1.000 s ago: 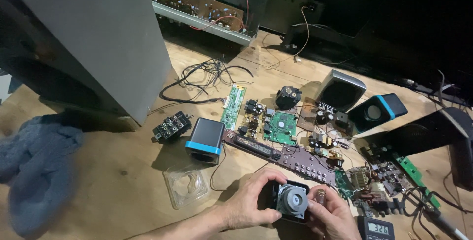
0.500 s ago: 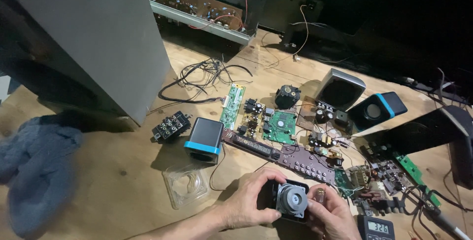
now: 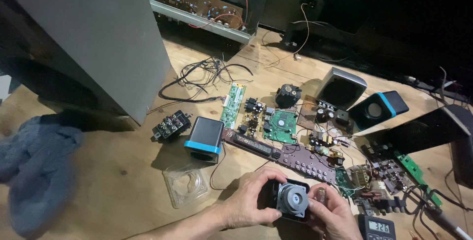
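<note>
A large grey cabinet [image 3: 88,38] stands tilted at the far left of the wooden desk [image 3: 98,186], taking up that whole corner and shading the boards beneath it. Behind it an opened chassis [image 3: 197,11] with exposed circuit boards lies along the back edge. A blue cloth [image 3: 37,171] is bunched at the left edge, out of the working area.

Across the middle, circuit boards [image 3: 281,124] are spread flat and side by side, apparently so each can be seen, with a long brown board [image 3: 290,154] nearest the person. Two small blue-trimmed speakers sit apart: one face-down [image 3: 204,139] left of the boards, one [image 3: 377,109] at the right beside a grey speaker [image 3: 340,88]. A clear plastic tray [image 3: 186,185] lies on bare wood, the widest free patch.

At the near edge, the left hand [image 3: 246,208] grips the side of a small black speaker housing [image 3: 291,200], cone upward, while the right hand [image 3: 335,215] steadies its other side, fingers curled around it. A multimeter [image 3: 377,227] sits just right, crowding that side.
</note>
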